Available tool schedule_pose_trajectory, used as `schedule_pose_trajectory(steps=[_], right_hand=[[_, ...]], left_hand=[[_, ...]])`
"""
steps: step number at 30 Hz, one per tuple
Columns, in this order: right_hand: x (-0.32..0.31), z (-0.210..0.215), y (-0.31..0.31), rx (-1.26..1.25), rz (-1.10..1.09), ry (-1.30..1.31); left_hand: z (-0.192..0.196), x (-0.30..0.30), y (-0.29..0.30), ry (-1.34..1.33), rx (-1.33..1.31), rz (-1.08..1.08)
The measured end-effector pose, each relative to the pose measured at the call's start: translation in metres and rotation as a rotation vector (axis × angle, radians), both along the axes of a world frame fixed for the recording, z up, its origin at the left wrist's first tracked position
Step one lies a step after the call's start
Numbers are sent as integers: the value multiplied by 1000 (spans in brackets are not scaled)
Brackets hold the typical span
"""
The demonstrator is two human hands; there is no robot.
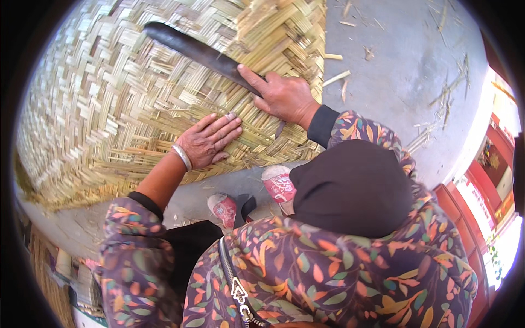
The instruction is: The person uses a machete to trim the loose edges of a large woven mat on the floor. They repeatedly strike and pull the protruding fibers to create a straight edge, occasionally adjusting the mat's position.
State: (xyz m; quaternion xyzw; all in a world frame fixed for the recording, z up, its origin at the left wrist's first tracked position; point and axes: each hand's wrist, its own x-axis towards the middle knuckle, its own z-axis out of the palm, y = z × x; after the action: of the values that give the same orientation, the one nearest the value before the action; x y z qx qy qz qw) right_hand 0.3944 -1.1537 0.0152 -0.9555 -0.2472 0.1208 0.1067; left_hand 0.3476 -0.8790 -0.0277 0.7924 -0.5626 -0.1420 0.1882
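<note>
A large woven mat (104,104) of pale, split plant strips in a zigzag weave spreads in front of me. My left hand (209,140), a silver bangle at its wrist, lies flat on the mat near the front edge, fingers stretched out and holding nothing. Farther right, my right hand (287,97) is closed around one end of a long, dark, flat blade-like tool (199,54), index finger laid along it. The tool slants away to the far left, over the weave, its tip rounded. My palm hides the gripped end. Loose strips (251,131) lie between my hands.
Grey concrete floor (394,65) borders the mat on the right, with scattered strip scraps (449,90). My pink-patterned shoes (279,185) stand close to the mat's front edge. Bundled stalks (49,273) are at lower left. Red panelling (456,210) rises at right.
</note>
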Motion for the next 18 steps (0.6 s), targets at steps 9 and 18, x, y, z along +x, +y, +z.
schedule_pose_trajectory(steps=[9,18], right_hand=[[-33,45,-21,-27,-1,359],[-113,182,-40,-86,-178,361]], left_hand=[[-8,-21,2,36,12,5],[47,-30,26,-10,50,5]])
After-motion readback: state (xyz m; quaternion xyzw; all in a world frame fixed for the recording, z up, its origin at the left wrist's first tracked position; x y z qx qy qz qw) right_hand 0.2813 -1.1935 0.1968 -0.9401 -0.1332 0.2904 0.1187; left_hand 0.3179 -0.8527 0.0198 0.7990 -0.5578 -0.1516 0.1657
